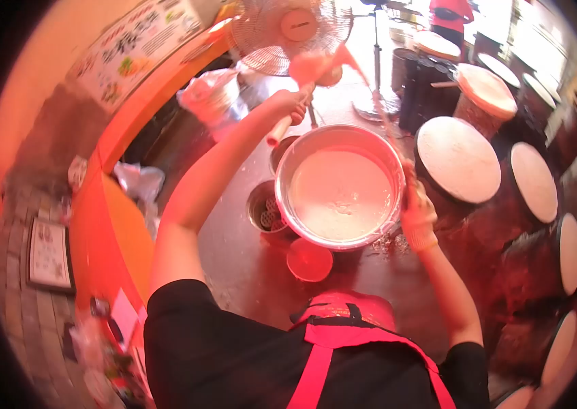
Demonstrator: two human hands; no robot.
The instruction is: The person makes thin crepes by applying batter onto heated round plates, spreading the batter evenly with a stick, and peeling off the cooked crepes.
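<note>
My left hand, raised above the basin's far left side, is closed round a pale wooden-handled tool. Its reddish head is blurred against the fan, so its exact kind is unclear. A large metal basin holds a pale, thick liquid. My right hand, in a light glove, is closed at the basin's right rim. A long thin stick rises from near that hand; whether the fingers hold the stick, the rim or both is hidden.
A metal pot and a red round lid sit left of the basin. Several dark drums with pale round tops line the right side. A fan stands ahead, near plastic bags. Another person is far back.
</note>
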